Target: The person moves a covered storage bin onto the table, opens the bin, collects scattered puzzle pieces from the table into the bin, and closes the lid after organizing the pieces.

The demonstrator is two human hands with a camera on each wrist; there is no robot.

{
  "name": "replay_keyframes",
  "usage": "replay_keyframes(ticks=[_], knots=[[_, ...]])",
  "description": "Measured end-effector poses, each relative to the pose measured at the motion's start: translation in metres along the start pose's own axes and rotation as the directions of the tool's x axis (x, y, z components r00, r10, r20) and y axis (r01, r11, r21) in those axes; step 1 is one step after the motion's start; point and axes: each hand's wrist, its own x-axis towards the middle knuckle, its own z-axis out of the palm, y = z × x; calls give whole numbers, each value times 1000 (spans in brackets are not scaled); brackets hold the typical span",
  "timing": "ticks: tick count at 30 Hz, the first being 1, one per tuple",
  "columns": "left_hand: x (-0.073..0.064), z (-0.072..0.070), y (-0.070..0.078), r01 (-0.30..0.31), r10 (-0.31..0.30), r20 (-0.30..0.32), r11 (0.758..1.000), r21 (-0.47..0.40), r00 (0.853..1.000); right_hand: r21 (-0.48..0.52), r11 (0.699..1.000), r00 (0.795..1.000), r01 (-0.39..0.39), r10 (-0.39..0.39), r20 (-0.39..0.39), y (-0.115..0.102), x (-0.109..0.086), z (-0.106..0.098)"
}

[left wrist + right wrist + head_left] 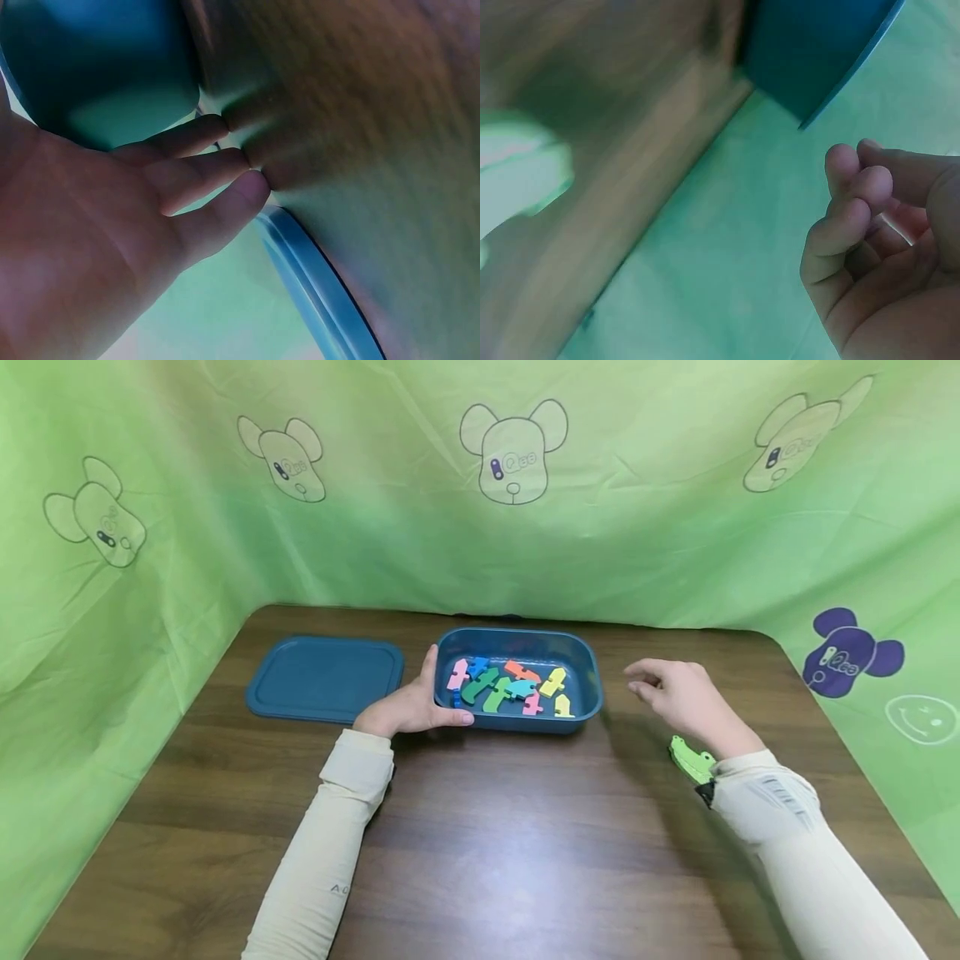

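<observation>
My left hand point(412, 702) grips the left end of a dark blue plastic container point(592, 702), the thumb along its front and the fingers at its left side. Inside lie several colourful puzzle pieces point(498, 693), pink, blue, green, orange and yellow. In the left wrist view three fingers point(217, 210) stretch beside the container's wall point(97, 67). To the right of the container my right hand point(682, 693) hovers over the table, its fingers loosely curled toward the thumb with nothing seen between them. Close by its wrist lies a light green crocodile-shaped toy point(692, 760), partly hidden by the sleeve.
A dark blue lid point(326, 677) lies flat on the brown wooden table point(525, 843), left of the container. Green cloth point(390, 543) printed with mouse heads hangs along the table's back and both sides.
</observation>
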Motion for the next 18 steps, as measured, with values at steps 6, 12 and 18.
replay_keyframes(ticks=[6, 12, 18], knots=[[0, 1, 0, 7, -7, -4, 1000, 14, 1000, -58, 997, 998, -46, 48, 37, 26, -30, -10], [-2, 2, 1, 13, -13, -2, 1000, 18, 1000, -83, 992, 987, -99, 109, 122, 48, -56, -15], [-3, 2, 2, 2, -2, -5, 1000, 22, 1000, -145, 973, 953, -182, 210, 218, 65, -84, -15]])
